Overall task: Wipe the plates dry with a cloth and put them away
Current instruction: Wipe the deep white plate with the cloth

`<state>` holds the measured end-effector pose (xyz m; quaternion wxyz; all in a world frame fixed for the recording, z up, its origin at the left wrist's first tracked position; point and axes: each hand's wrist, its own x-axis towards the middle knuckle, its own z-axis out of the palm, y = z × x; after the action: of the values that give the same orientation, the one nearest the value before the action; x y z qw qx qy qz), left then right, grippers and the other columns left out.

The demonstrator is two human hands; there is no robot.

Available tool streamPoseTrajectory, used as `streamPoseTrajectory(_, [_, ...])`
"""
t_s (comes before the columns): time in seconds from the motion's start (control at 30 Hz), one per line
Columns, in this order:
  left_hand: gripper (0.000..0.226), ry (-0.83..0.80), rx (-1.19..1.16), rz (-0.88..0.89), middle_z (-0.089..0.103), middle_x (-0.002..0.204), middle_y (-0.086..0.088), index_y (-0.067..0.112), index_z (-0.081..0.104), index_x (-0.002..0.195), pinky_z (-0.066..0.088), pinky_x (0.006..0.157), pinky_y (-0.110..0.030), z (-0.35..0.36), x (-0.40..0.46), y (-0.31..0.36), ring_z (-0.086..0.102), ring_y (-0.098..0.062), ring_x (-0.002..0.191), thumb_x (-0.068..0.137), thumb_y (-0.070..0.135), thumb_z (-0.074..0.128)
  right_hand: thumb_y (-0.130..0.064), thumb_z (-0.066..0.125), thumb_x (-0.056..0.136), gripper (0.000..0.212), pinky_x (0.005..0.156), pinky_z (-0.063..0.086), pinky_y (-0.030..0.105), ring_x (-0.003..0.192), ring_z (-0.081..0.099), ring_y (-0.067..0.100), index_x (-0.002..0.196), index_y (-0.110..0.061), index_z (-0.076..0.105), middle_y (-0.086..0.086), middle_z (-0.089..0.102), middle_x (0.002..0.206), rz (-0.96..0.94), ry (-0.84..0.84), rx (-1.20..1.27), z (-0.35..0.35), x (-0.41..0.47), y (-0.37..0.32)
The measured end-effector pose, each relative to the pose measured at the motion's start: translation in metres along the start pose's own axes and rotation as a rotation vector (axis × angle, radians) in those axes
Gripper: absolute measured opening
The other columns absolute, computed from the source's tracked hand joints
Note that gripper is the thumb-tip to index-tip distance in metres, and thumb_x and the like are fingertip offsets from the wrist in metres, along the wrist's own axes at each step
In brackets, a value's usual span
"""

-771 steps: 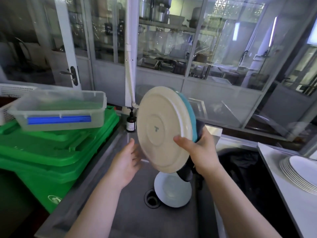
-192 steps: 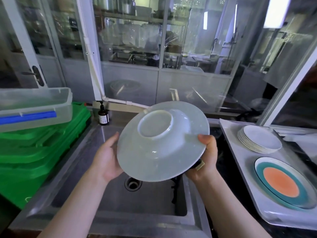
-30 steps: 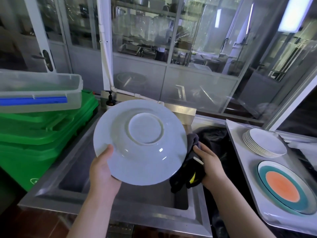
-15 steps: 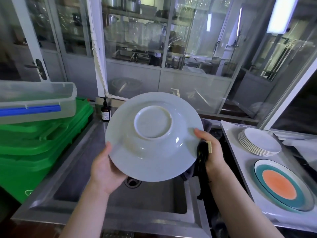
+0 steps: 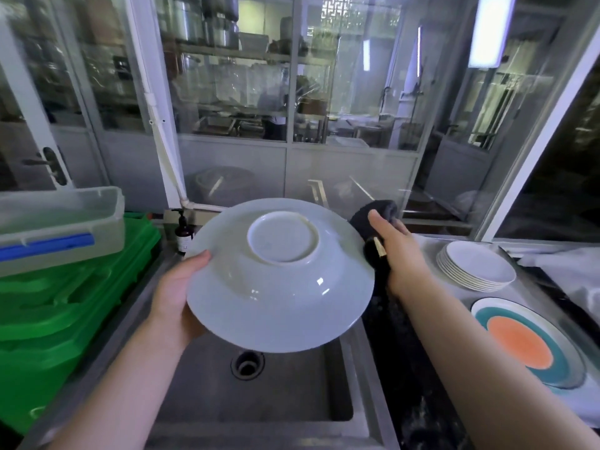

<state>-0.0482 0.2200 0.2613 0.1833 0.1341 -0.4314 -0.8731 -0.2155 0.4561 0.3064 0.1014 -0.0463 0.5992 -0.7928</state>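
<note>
Pale grey-blue glaze on a wide-rimmed plate [image 5: 281, 280], held bottom-up over the steel sink [image 5: 259, 397], foot ring facing the camera, the whole thing tilted slightly toward the viewer. Left hand [image 5: 177, 287] grips the plate's left edge: thumb lies over the outer rim, the other fingers are hidden behind the plate, so how they lie cannot be told. Right hand [image 5: 401, 251] is at the plate's upper right edge, fingers curled round a dark cloth [image 5: 373, 222] that bunches above the fingertips and hangs down between palm and rim; a small tan label shows on the cloth. Cloth touches the plate's right rim. Sink drain [image 5: 247, 365] sits directly below the plate. On the tray-like counter [image 5: 532, 293] to the right: a stack of white plates [image 5: 475, 266] toward the back, and nearer, a plate with orange centre and teal ring [image 5: 527, 347], lying flat, apart from the stack. Left of the sink, green crates [image 5: 65, 306] stacked, with a clear plastic box [image 5: 58, 225] carrying a blue clip on top. A small dark pump bottle [image 5: 184, 233] stands at the sink's back left corner. Glass partitions behind.
</note>
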Motion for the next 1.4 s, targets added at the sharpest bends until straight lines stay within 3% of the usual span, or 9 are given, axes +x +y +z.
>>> streamPoseTrajectory(0.13, [0.029, 0.022, -0.04, 0.081, 0.076, 0.094, -0.005, 0.021, 0.078, 0.092, 0.058, 0.062, -0.037, 0.019, -0.001, -0.004, 0.073, -0.023, 0.081, 0.089, 0.026, 0.05, -0.038, 0.066, 0.085, 0.016, 0.057, 0.04, 0.007, 0.061, 0.052, -0.004, 0.079, -0.029, 0.055, -0.027, 0.058, 0.064, -0.444, 0.048, -0.571, 0.01, -0.004, -0.004])
streamPoseTrajectory(0.23, [0.025, 0.098, -0.049, 0.165, 0.075, 0.099, 0.0, 0.021, 0.066, 0.109, 0.054, 0.067, -0.036, 0.035, 0.0, -0.006, 0.072, -0.02, 0.086, 0.086, 0.023, 0.056, -0.038, 0.066, 0.084, 0.04, 0.085, 0.044, 0.028, 0.099, 0.057, 0.015, 0.121, -0.027, 0.056, -0.011, 0.065, 0.108, -0.623, -0.062, -0.978, 0.026, -0.021, 0.009])
streamPoseTrajectory(0.43, [0.034, 0.266, -0.048, 0.31, 0.069, 0.114, -0.005, 0.013, 0.056, 0.128, 0.053, 0.077, -0.038, 0.055, -0.001, -0.019, 0.066, -0.024, 0.101, 0.095, 0.016, 0.051, -0.027, 0.05, 0.094, 0.062, 0.108, 0.02, 0.026, 0.132, 0.028, 0.027, 0.15, -0.024, 0.024, 0.01, 0.029, 0.146, -0.523, -0.205, -0.923, 0.049, -0.074, 0.037])
streamPoseTrajectory(0.63, [0.022, 0.347, -0.007, 0.341, 0.074, 0.092, -0.004, 0.008, 0.065, 0.108, 0.056, 0.075, -0.032, 0.058, 0.003, -0.034, 0.068, -0.024, 0.091, 0.096, 0.016, 0.049, -0.023, 0.063, 0.087, 0.058, 0.101, 0.04, 0.04, 0.117, 0.042, 0.035, 0.14, -0.035, 0.045, 0.009, 0.03, 0.141, -0.716, -0.377, -0.952, 0.076, -0.104, 0.049])
streamPoseTrajectory(0.73, [0.027, 0.335, 0.012, 0.366, 0.071, 0.105, -0.009, 0.006, 0.064, 0.114, 0.054, 0.087, -0.039, 0.053, 0.001, -0.036, 0.067, -0.028, 0.1, 0.095, 0.017, 0.049, -0.019, 0.065, 0.084, 0.055, 0.098, 0.043, 0.037, 0.109, 0.048, 0.032, 0.135, -0.036, 0.052, 0.005, 0.035, 0.137, -0.715, -0.377, -0.887, 0.061, -0.097, 0.052])
streamPoseTrajectory(0.9, [0.014, 0.316, -0.052, 0.363, 0.075, 0.087, 0.012, 0.025, 0.066, 0.099, 0.056, 0.057, -0.024, 0.041, -0.003, -0.033, 0.072, -0.008, 0.079, 0.092, 0.02, 0.055, -0.006, 0.063, 0.084, 0.053, 0.105, 0.027, 0.011, 0.124, 0.044, 0.017, 0.128, -0.036, 0.058, -0.005, 0.042, 0.126, -0.572, -0.259, -0.795, 0.016, -0.081, 0.071])
streamPoseTrajectory(1.07, [0.02, 0.282, -0.09, 0.311, 0.075, 0.097, 0.009, 0.029, 0.067, 0.104, 0.057, 0.06, -0.03, 0.034, -0.008, -0.032, 0.072, -0.013, 0.086, 0.085, 0.026, 0.059, -0.002, 0.05, 0.094, 0.035, 0.093, 0.048, 0.024, 0.105, 0.063, 0.009, 0.116, -0.024, 0.065, -0.003, 0.069, 0.111, -0.143, -0.119, -0.238, 0.0, -0.061, 0.071])
streamPoseTrajectory(1.23, [0.021, 0.221, -0.211, 0.23, 0.075, 0.102, 0.003, 0.026, 0.069, 0.106, 0.058, 0.061, -0.032, 0.033, -0.01, -0.035, 0.072, -0.018, 0.089, 0.092, 0.025, 0.053, -0.049, 0.052, 0.093, 0.049, 0.1, 0.046, 0.044, 0.11, 0.062, 0.03, 0.123, -0.012, 0.063, 0.013, 0.067, 0.115, 0.406, -0.144, 0.436, 0.004, -0.06, 0.066])
streamPoseTrajectory(1.4, [0.034, 0.125, -0.186, 0.163, 0.075, 0.096, 0.006, 0.038, 0.078, 0.085, 0.058, 0.061, -0.031, 0.038, -0.016, -0.047, 0.073, -0.016, 0.083, 0.095, 0.03, 0.047, -0.067, 0.061, 0.073, 0.068, 0.082, 0.056, 0.035, 0.108, 0.065, 0.024, 0.115, -0.016, 0.071, 0.012, 0.068, 0.118, 0.259, -0.312, 0.396, 0.012, -0.067, 0.052])
